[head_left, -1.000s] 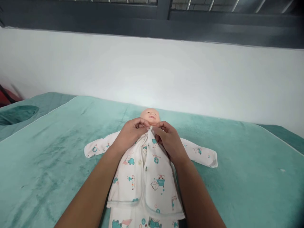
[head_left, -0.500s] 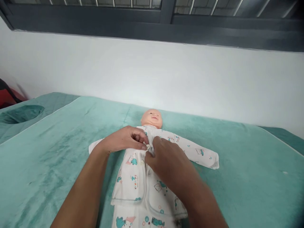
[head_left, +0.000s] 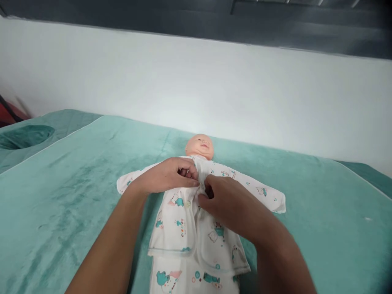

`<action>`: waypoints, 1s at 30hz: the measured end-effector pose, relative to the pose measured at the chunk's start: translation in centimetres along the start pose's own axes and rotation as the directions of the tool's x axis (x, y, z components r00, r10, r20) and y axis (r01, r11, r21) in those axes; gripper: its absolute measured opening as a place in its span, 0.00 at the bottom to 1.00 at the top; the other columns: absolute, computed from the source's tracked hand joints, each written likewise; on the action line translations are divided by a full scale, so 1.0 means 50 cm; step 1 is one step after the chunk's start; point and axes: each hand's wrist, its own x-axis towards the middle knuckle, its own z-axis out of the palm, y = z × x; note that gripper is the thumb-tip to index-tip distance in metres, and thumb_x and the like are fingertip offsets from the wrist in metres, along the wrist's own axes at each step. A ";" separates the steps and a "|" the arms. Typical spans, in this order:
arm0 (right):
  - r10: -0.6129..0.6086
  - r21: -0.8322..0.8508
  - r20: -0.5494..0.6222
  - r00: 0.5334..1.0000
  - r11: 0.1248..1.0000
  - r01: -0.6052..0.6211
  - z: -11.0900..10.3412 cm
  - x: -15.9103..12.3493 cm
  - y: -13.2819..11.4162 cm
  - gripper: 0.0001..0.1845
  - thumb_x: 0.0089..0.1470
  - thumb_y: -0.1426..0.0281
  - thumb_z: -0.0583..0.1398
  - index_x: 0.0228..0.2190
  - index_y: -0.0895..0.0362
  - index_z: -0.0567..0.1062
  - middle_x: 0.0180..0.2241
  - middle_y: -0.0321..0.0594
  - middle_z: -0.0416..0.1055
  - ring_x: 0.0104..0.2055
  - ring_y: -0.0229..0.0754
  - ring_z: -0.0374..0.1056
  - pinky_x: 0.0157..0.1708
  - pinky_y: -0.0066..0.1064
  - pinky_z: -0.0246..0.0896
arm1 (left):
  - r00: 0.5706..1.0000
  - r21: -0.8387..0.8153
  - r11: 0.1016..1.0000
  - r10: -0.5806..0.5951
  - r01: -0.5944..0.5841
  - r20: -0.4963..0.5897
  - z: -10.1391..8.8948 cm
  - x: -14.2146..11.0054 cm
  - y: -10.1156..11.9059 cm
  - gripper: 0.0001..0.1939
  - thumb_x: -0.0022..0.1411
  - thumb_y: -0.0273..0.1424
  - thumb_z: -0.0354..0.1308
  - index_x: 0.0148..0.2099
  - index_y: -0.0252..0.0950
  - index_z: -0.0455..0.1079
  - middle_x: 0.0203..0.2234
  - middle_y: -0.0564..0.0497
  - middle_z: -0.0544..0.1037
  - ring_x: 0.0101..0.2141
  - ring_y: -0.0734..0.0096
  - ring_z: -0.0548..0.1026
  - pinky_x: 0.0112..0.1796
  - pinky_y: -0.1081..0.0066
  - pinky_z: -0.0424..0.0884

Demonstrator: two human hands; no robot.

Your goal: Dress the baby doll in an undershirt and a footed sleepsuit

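Note:
A baby doll [head_left: 200, 145] lies on its back, dressed in a white printed shirt [head_left: 174, 237] and matching trousers [head_left: 183, 279]. Its sleeves spread out to both sides. At the chest, my left hand [head_left: 174, 175] pinches the shirt's front edge between thumb and fingers. Close beside it, my right hand [head_left: 222, 196] is closed on the other front edge, thumb and index finger bent together. The spot between the fingertips is mostly covered. Just below my left hand a pale button [head_left: 188, 204] shows on the front, and the shirt's lower fronts lie slightly apart.
A teal plush cover [head_left: 76, 196] lies beneath the doll, with an oval hole [head_left: 27, 136] at the left. Behind stands a white wall [head_left: 183, 81] under a dark window frame [head_left: 153, 16]. Something red and black [head_left: 9, 114] is at the left edge.
The view has tipped downward and shifted slightly. My right hand's fingers have moved a little on the shirt front, and the button earlier visible between my hands is now hidden.

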 end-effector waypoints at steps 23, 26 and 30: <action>-0.178 0.896 0.118 0.977 0.443 -0.027 0.033 0.083 0.091 0.10 0.53 0.66 0.64 0.25 0.58 0.75 0.15 0.30 0.66 0.14 0.30 0.62 0.14 0.19 0.54 | 0.999 -0.236 0.971 -0.045 0.045 0.002 0.002 -0.001 0.002 0.10 0.58 0.36 0.63 0.39 0.36 0.74 0.19 0.54 0.72 0.21 0.76 0.71 0.21 0.77 0.67; -0.186 0.897 0.106 0.977 0.441 -0.014 0.033 0.083 0.089 0.11 0.53 0.67 0.63 0.22 0.58 0.74 0.14 0.30 0.66 0.14 0.29 0.62 0.13 0.18 0.54 | 0.997 -0.159 0.984 -0.079 0.082 0.026 0.001 -0.005 0.008 0.09 0.57 0.37 0.64 0.36 0.37 0.74 0.19 0.55 0.71 0.21 0.76 0.70 0.21 0.77 0.67; -0.177 0.894 0.098 0.979 0.448 -0.009 0.036 0.084 0.089 0.11 0.53 0.67 0.63 0.22 0.58 0.74 0.14 0.29 0.66 0.13 0.29 0.62 0.12 0.18 0.53 | 0.996 -0.132 0.988 -0.082 0.084 0.020 0.003 -0.006 0.006 0.08 0.59 0.36 0.62 0.33 0.36 0.72 0.19 0.55 0.71 0.21 0.77 0.69 0.20 0.78 0.66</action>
